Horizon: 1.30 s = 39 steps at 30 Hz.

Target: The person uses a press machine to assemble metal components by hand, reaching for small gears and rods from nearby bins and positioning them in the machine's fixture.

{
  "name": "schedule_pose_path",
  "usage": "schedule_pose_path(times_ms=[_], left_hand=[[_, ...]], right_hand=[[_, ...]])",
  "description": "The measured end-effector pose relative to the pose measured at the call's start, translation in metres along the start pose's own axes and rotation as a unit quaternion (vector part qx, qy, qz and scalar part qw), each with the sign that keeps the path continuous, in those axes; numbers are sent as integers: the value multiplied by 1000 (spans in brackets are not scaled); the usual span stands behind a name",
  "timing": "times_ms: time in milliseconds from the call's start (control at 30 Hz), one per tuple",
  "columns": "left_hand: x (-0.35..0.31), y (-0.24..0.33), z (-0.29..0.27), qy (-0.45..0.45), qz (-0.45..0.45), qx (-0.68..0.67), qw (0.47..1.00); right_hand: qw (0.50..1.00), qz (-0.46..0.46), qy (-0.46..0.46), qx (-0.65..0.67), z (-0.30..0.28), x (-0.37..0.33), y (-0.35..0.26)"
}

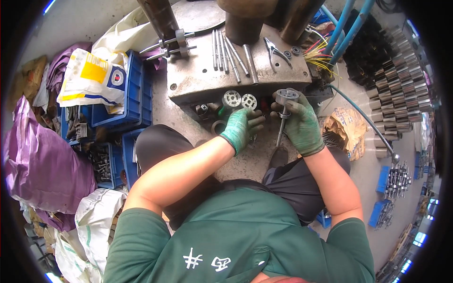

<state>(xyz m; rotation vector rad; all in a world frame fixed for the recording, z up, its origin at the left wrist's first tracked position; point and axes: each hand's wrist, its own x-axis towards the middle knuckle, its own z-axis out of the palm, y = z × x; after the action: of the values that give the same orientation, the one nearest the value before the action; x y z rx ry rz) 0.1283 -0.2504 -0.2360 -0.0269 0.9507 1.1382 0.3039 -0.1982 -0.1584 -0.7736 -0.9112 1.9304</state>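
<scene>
Metal rod (pixel 281 127) with a round holed head (pixel 286 96): held slanting before the steel table (pixel 188 78). Right hand (pixel 304 123), gloved: fingers curled, gripping the head. Left hand (pixel 239 126), gloved: fingers loosely spread beside two slotted discs (pixel 231 98); contact cannot be told. On the table: slim rods (pixel 223 51), pliers (pixel 270 47).

Bench (pixel 188 78): twelve o'clock, rods (pixel 250 64) on it left of pliers (pixel 271 47).
Crate (pixel 133 87): ten o'clock, bag (pixel 89 75) on it.
Paper (pixel 347 129): three o'clock, cylinders (pixel 394 87) beyond it.
Disc (pixel 285 95): in right hand (pixel 302 120), toward one-thirty.
</scene>
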Motion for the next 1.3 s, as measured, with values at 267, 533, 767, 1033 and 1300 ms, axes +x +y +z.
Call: schedule_pose_path(times_ms=[267,533,767,1033,1300], left_hand=[[30,-11,-15,-63,-91,103,989],[-20,-16,17,-146,220,451,852],[-34,-7,27,-155,102,465,866],[-18,-7,16,-70,90,375,920],[-7,6,20,-67,54,284,955]], right_hand=[[999,-19,-6,-37,10,1,2],[995,-71,0,-76,13,1,13],[950,-214,35,-225,20,11,5],[931,-205,62,-296,39,47,-61],[875,-264,26,-405,93,103,-132]])
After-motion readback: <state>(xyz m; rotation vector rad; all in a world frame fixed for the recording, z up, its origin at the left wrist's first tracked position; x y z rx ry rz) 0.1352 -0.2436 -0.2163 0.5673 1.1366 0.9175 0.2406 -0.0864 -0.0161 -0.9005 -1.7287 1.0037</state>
